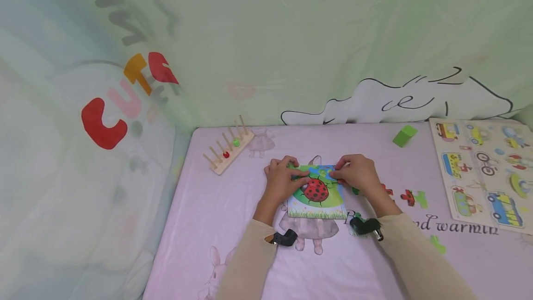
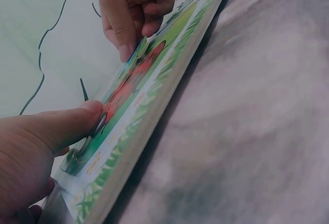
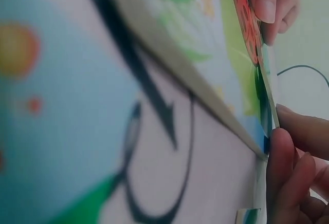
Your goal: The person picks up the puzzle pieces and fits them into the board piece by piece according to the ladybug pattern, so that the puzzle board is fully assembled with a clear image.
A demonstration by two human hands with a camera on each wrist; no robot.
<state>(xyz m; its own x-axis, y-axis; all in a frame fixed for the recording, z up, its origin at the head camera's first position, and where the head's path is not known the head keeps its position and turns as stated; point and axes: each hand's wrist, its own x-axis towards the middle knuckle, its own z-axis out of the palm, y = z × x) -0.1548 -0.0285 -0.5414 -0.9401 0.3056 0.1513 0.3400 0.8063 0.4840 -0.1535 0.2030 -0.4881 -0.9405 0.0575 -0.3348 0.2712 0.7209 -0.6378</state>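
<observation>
A ladybug jigsaw puzzle (image 1: 316,212) in a square tray lies on the table, its red spotted ladybug in the middle and a grass strip along the near side. My left hand (image 1: 283,179) grips its left side, the thumb (image 2: 77,124) pressing on the picture and other fingers at the edge. At the far right corner, my right hand (image 1: 358,172) pinches a puzzle piece between thumb and fingers. That thin piece (image 3: 270,98) stands tilted over the tray in the right wrist view. Blue and green parts (image 1: 320,170) of the picture show between both hands.
Loose puzzle pieces (image 1: 409,197) lie right of the right arm, with a green one (image 1: 437,243) nearer. A wooden peg rack (image 1: 231,154) with red and green beads stands back left. Back right are a green block (image 1: 405,136) and a vehicle puzzle board (image 1: 479,184).
</observation>
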